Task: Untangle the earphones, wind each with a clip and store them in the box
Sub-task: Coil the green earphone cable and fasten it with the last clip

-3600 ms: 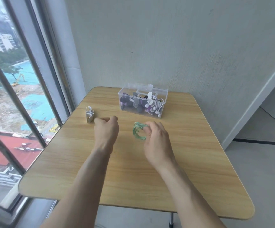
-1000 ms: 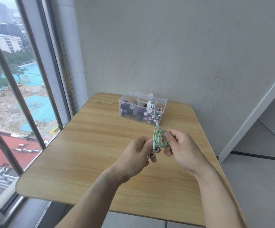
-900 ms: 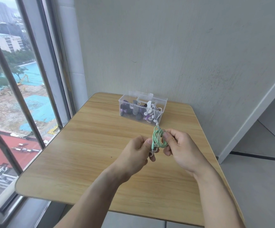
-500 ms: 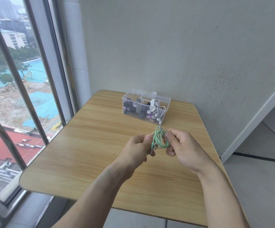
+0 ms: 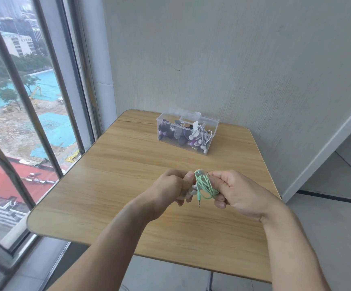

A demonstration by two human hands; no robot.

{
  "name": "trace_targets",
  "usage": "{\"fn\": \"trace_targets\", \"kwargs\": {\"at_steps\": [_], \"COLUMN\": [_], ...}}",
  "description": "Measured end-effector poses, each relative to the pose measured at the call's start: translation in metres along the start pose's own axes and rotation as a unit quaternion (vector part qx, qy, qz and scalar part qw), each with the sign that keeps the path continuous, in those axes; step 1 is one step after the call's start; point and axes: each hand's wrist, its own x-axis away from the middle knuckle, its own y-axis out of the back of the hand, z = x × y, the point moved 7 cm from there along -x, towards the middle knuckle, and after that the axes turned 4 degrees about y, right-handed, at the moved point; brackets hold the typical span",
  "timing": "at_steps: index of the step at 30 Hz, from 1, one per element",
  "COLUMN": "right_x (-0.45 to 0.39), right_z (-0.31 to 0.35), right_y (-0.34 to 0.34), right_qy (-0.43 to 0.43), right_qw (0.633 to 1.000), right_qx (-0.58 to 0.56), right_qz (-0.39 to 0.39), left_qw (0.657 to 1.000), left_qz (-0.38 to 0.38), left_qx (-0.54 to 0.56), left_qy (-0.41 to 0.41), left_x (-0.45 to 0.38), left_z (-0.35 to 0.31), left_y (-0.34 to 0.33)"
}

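Mint-green earphones (image 5: pixel 205 184) are bundled into a loose coil and held up over the wooden worktop (image 5: pixel 115 175), nearer the front edge than the box. The right hand (image 5: pixel 233 191) has its grip curled round the right side of the coil, thumb and fingers pinching the loops, and the plug dangles free underneath. The left hand (image 5: pixel 170 186) has its grip closed too, on the left of the coil and on something white that looks like the clip (image 5: pixel 191 192), though it's mostly hidden, so I can't say if it's fastened. Progress-wise I'd say pretty far along: the clear plastic box (image 5: pixel 188 132) at the back of the worktop, lid open, already has several white and purple wound sets in it. What's left, as far as I can tell, is securing this green one and dropping it in.
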Motion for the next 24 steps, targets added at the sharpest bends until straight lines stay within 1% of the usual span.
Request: {"fn": "trace_targets", "kwargs": {"at_steps": [8, 12, 14, 18, 21, 24], "right_x": [0.001, -0.002, -0.003, -0.001, 0.001, 0.001], "right_z": [-0.002, 0.008, 0.011, 0.012, 0.009, 0.002], "right_y": [-0.003, -0.007, -0.01, -0.009, -0.005, -0.005], "right_qy": [-0.028, -0.016, -0.013, -0.014, -0.016, -0.036], "right_qw": [0.995, 0.982, 0.978, 0.985, 0.992, 0.993], "right_qx": [0.092, 0.186, 0.209, 0.169, 0.123, 0.109], "right_qz": [0.002, -0.005, -0.008, -0.009, -0.01, -0.01], "left_qw": [0.999, 0.995, 0.995, 0.999, 0.999, 0.999], "left_qz": [0.023, 0.048, 0.038, 0.028, 0.025, -0.016], "left_qx": [-0.005, -0.072, -0.085, -0.041, -0.04, -0.041], "left_qy": [0.035, 0.045, 0.034, 0.013, 0.012, 0.003], "left_x": [0.002, 0.005, 0.006, 0.006, 0.004, 0.004], "left_z": [0.0, -0.003, -0.004, -0.008, -0.007, -0.008], "left_y": [-0.002, -0.007, -0.007, -0.007, -0.009, -0.006]}}
